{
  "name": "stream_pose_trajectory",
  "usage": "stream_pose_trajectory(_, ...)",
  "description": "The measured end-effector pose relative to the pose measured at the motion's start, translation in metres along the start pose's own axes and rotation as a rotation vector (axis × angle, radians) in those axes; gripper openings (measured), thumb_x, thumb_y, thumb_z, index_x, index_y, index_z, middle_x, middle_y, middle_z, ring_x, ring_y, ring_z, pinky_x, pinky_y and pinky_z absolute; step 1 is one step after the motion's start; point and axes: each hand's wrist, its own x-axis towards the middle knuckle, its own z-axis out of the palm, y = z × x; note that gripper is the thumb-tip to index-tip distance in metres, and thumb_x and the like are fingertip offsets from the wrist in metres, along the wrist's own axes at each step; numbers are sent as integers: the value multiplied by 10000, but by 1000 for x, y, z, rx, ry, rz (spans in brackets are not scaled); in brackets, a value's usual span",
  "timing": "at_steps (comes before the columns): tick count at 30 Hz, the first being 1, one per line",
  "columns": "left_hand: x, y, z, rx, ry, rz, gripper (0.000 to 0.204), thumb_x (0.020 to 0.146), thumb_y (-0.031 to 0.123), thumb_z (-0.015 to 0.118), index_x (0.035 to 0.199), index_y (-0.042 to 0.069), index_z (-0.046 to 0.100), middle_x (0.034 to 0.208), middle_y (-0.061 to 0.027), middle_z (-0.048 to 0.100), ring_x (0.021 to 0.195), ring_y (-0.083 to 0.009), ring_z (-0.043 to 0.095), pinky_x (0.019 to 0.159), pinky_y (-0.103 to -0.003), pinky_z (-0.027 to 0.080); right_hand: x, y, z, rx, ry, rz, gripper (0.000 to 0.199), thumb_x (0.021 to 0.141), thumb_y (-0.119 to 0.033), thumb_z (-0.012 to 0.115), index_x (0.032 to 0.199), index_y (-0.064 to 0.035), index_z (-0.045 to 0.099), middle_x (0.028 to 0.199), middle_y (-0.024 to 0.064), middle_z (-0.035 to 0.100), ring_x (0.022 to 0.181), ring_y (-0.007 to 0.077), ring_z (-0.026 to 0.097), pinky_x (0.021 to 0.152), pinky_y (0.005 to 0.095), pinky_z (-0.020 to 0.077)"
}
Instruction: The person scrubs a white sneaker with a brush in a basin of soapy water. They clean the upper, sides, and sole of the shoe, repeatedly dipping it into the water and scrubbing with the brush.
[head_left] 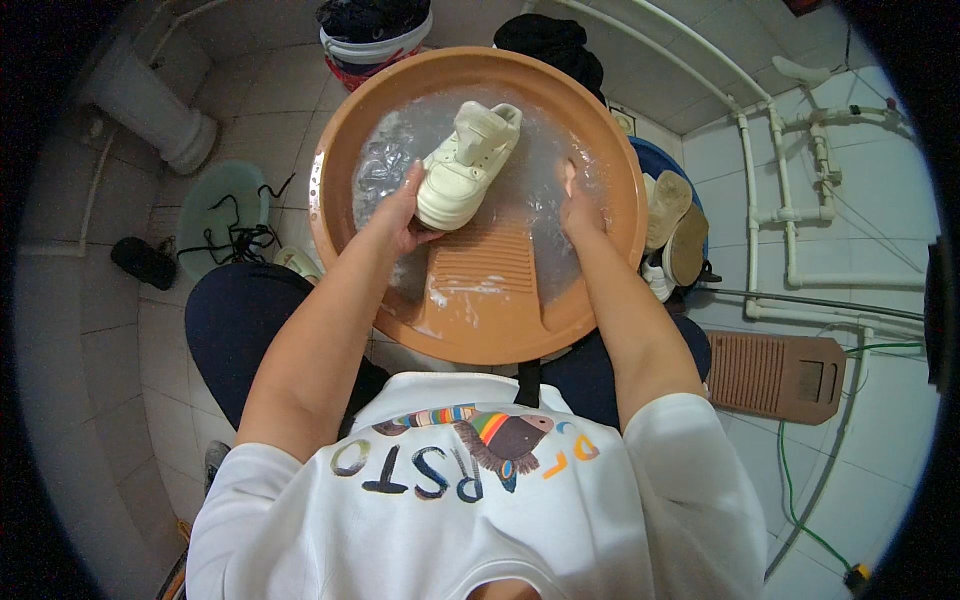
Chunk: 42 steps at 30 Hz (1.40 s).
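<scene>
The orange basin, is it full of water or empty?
Partly filled. Soapy, foamy water covers the far half of the orange basin, around the cream shoe, while the ribbed washboard part nearer the person lies mostly above it.

Cream-white sneaker (pixel 468 160) in a terracotta-orange basin (pixel 620 200) with ribbed orange washboard (pixel 480 270), pale foamy water (pixel 400 150), mint-green small basin (pixel 215 195) far left with black laces (pixel 245 235), brown ribbed board (pixel 775 375) right, white tiled floor (pixel 120 330), green hose (pixel 800 500).

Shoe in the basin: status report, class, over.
Left hand grips cream shoe at heel. Right hand dipped in soapy water, holding nothing visible. Nothing blocking inside orange basin.
</scene>
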Motion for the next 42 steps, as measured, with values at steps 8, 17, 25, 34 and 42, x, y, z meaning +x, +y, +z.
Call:
stream_pose_trajectory(8,-5,-5,6,80,-21,134,473,775,280,643,1172,124,437,1060,-71,564,930,-211,572,736,-422,500,-57,-86,-49,531,73,-208,426,882,-285,478,1278,-130,441,1079,227,564,983,321,565,833,348,431)
stream_pose_trajectory(17,-2,-18,9,127,-3,92,349,823,280,541,1102,85,468,988,-56,567,867,-190,568,562,-326,517,-47,-139,-67,4,-216,-297,425,880,-429,409,1290,-320,396,949,182,607,872,368,589,732,481,458)
stream_pose_trajectory(25,-1,-15,-4,32,-28,-99,343,802,411,512,972,119,568,825,-36,604,716,-145,575,522,-275,487,-5,-50,-32,-4,155,-168,441,871,-314,437,1263,-111,426,1101,250,538,998,395,527,851,443,406)
stream_pose_trajectory(34,35,-28,-13,313,227,366,412,810,316,502,1106,34,552,1008,-121,604,906,-240,576,764,-314,467,-22,-57,-33,376,-38,85,418,865,-357,463,1204,-115,498,1072,232,565,993,369,549,868,385,422)
stream_pose_trajectory(42,10,-1,-4,1025,36,288,507,814,362,480,1188,21,498,1345,-252,312,1237,-365,324,990,-389,317,-99,-146,-51,395,-178,-386,399,870,-407,489,1229,-233,496,1060,186,581,984,349,560,824,369,436)
